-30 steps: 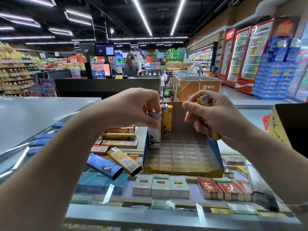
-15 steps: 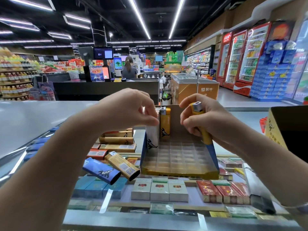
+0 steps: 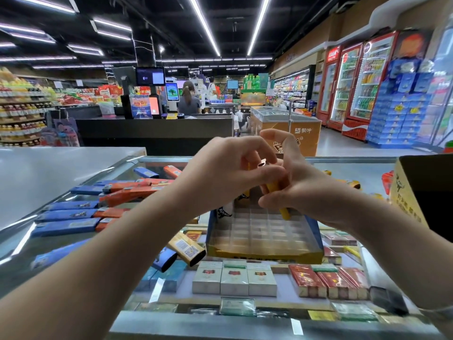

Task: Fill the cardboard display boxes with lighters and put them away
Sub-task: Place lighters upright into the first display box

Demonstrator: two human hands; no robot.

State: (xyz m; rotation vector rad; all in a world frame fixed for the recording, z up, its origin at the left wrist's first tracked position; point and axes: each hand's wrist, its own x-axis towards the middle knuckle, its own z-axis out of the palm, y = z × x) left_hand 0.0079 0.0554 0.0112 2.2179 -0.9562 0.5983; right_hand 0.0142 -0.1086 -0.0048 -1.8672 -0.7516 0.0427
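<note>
An open cardboard display box [image 3: 267, 256] with a clear gridded tray stands on the glass counter in front of me. A white lighter [image 3: 224, 212] stands in its back left corner, with a yellow one beside it, both mostly hidden by my hands. Above the back of the box my right hand [image 3: 302, 191] grips a yellow lighter [image 3: 284, 212] by its body, tilted. My left hand [image 3: 228, 168] has its fingers curled round the metal top of that same lighter.
Several loose blue and orange lighters [image 3: 73, 213] lie on the glass at the left. A blue lighter [image 3: 166, 259] and a yellow lighter [image 3: 188, 249] lie by the box's front left corner. A second cardboard box [image 3: 411, 200] stands at the right. Cigarette packs [image 3: 235, 278] show under the glass.
My left hand has let go of the white lighter in the box and moved right onto the top of the yellow lighter. My right hand has tilted that lighter and lowered it slightly.
</note>
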